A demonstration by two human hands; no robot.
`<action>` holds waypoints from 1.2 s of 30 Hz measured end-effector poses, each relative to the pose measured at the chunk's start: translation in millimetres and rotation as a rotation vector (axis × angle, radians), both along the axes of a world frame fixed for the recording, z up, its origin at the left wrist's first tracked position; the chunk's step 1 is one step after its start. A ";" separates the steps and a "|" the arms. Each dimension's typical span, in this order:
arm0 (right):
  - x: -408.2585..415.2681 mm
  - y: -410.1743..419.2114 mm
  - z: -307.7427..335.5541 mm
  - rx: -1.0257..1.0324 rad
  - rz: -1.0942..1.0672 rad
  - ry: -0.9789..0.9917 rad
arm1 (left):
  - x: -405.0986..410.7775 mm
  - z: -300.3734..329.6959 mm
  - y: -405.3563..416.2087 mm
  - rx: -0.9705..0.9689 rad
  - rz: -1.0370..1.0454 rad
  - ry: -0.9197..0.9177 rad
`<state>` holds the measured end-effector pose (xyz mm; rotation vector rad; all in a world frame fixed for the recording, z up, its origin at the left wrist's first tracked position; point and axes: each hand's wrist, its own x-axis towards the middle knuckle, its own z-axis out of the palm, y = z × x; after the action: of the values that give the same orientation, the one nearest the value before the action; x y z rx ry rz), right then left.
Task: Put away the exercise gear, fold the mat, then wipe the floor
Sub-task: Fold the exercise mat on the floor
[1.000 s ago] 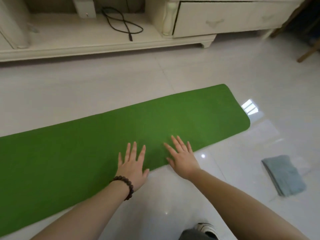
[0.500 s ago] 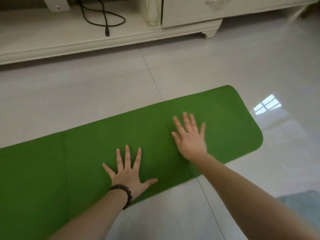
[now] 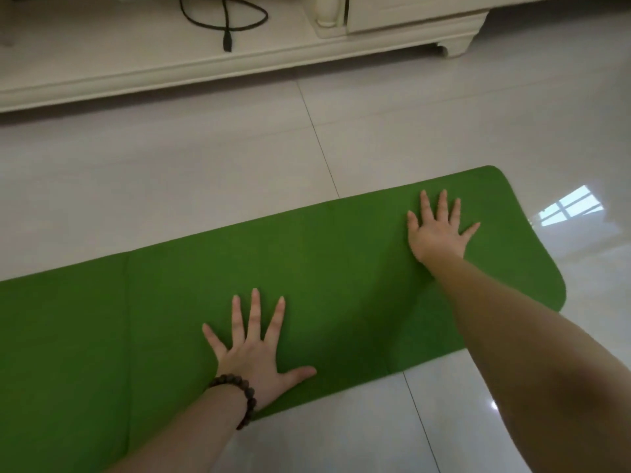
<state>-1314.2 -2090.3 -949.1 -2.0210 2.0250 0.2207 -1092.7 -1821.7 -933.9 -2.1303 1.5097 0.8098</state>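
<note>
A long green mat (image 3: 324, 278) lies flat on the glossy white tile floor, running from the left edge to a rounded end at the right. A crease crosses it near the left. My left hand (image 3: 254, 356), with a dark bead bracelet at the wrist, presses flat on the mat near its front edge, fingers spread. My right hand (image 3: 438, 230) lies flat further right, close to the mat's rounded end, fingers spread too. Neither hand holds anything.
A cream low cabinet (image 3: 409, 32) stands along the far wall, with a black cable (image 3: 225, 22) lying on its low shelf. Bare tile floor (image 3: 205, 158) lies between the cabinet and the mat. A window reflection shines on the floor at the right.
Both hands slid forward onto the mat and spread apart; the right hand moved toward the mat's right end. The view tilted down, and the grey cloth at lower right left the frame.
</note>
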 end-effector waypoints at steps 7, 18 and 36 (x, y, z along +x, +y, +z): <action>104.8 38.6 2.8 0.000 0.723 -0.010 | 2.7 4.9 3.6 -0.024 0.025 0.022; 79.2 -13.7 15.5 0.002 0.256 0.028 | 10.7 1.6 2.8 -0.016 0.004 0.050; -16.0 -82.3 8.2 0.019 0.028 0.119 | 9.9 -4.7 2.9 -0.142 0.014 0.035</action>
<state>-1330.2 -2172.6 -940.9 -2.0717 2.0559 0.3729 -1082.8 -1818.7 -938.7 -2.2408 1.6158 0.7689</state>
